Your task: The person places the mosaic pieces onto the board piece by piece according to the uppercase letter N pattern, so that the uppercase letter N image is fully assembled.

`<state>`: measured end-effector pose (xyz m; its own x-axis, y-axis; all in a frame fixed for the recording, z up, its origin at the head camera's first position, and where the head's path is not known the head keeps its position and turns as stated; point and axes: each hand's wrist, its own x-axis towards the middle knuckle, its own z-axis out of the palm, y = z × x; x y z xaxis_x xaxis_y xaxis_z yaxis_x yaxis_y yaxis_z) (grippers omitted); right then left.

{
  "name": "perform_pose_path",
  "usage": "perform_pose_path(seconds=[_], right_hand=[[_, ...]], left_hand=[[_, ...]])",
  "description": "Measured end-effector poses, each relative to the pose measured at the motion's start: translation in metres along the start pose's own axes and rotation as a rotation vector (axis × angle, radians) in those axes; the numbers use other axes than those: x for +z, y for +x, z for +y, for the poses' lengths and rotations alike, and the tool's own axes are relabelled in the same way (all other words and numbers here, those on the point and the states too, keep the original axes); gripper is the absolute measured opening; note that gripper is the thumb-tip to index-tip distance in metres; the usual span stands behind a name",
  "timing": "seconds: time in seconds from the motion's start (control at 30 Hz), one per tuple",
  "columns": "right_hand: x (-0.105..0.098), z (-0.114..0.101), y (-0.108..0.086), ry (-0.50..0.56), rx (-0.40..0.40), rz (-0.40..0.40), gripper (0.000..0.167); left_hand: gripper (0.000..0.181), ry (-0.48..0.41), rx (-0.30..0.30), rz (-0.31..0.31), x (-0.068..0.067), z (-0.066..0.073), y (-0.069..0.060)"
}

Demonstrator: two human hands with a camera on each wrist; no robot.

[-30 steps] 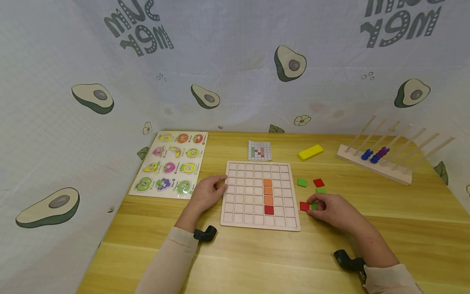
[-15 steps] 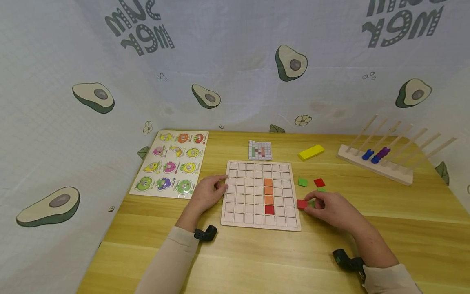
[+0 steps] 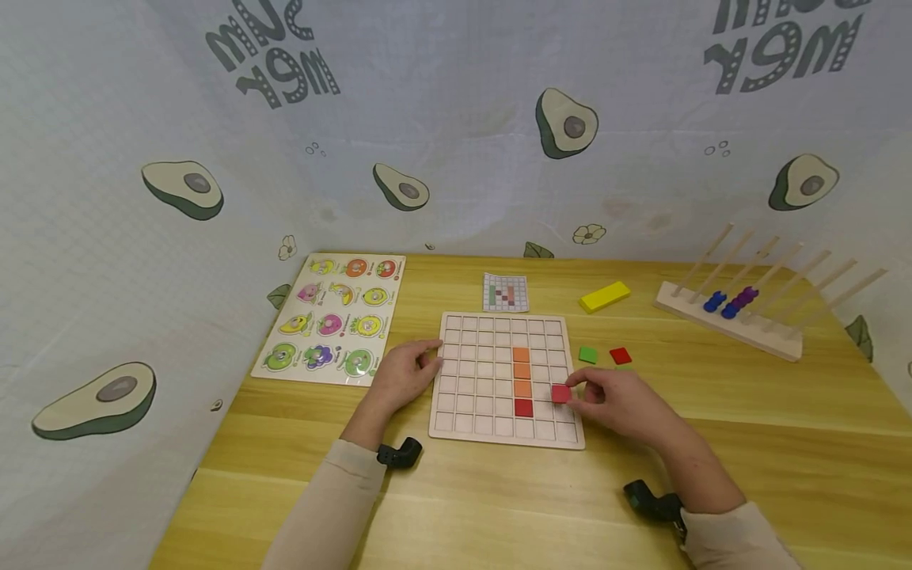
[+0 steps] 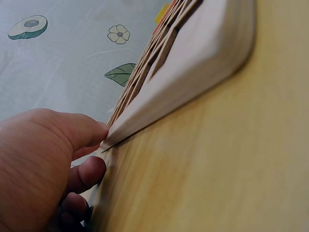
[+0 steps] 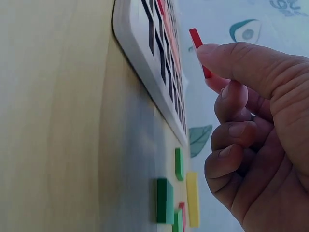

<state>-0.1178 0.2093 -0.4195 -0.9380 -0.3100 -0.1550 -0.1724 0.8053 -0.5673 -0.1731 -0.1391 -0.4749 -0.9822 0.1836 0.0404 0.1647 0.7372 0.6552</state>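
My right hand (image 3: 620, 400) pinches a red square tile (image 3: 560, 393) between thumb and index finger. In the head view the tile is over the right part of a wooden grid board (image 3: 473, 441); the right wrist view shows the tile (image 5: 200, 54) lifted and tilted. Set in one column of the board are orange tiles (image 3: 522, 370), with a red tile (image 3: 523, 408) below them. My left hand (image 3: 404, 374) rests against the board's left edge, fingers loosely bent. The left wrist view has a fingertip touching the board's rim (image 4: 193, 82).
Near the right hand lie a green tile (image 3: 587, 355), another red tile (image 3: 621, 355) and more green tiles (image 5: 164, 200). Behind are a pattern card (image 3: 505, 293), a yellow block (image 3: 605, 297) and a peg stand with beads (image 3: 755, 332). A fruit puzzle (image 3: 331, 317) lies left.
The right hand has picked up the red tile from the table beside the board and carried it left over the grid. The left hand stays at the board's edge.
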Motion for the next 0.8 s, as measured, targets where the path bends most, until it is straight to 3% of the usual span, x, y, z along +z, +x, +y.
perform_pose_path(seconds=[0.23, 0.8], right_hand=[[0.008, -0.013, 0.007, 0.026, -0.047, 0.004, 0.022], [0.022, -0.025, 0.025, 0.057, -0.066, -0.028, 0.021]], left_hand=[[0.036, 0.006, 0.0, 0.004, 0.0, 0.0, 0.0], [0.035, -0.017, 0.001, 0.006, 0.001, 0.0, 0.0]])
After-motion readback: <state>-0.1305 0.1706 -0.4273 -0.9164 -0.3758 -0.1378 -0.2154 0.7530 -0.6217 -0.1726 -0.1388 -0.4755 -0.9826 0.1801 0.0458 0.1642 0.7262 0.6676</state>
